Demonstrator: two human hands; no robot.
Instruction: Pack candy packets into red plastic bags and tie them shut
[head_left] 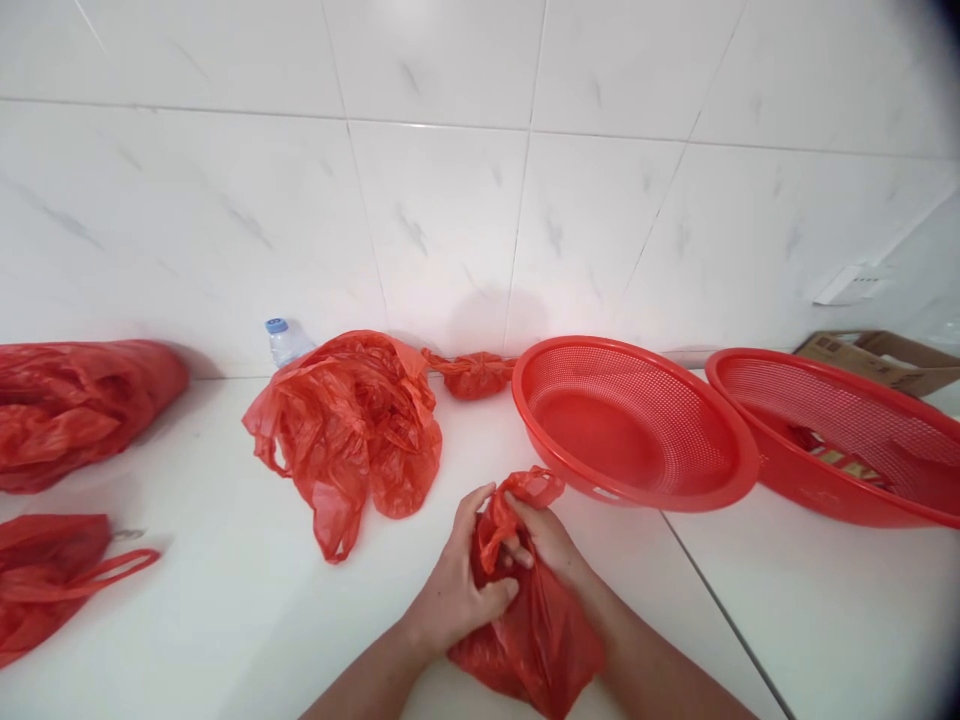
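Closest to the lens, both bare forearms reach up from the bottom edge onto the white tiled counter point(225, 600), and between them sits a small red plastic bag point(536, 640). Left hand point(457, 585) is curled shut around the bag's left side, thumb pressed into the plastic. Right hand point(544, 540) is closed on the bag's gathered top, fingers pinching the bunched neck, whose loose handle pokes up above the knuckles.

Going from the left edge: a flat red bag with a strap handle point(45, 575) lies low on the counter, and above it a long bulging red bag point(75, 410) rests against the white wall tiles point(442, 220). Further right, a clear water bottle with a blue cap point(285, 340) stands by the wall, partly hidden behind a crumpled heap of red bags point(352, 430). A small knotted red bag point(472, 375) lies just beyond, near the wall. Next comes a red perforated colander point(637, 490), tilted, its rim just beside the held bag. Another red colander point(840, 500) follows, holding something too unclear to name. Behind it sits an open cardboard box point(885, 360).
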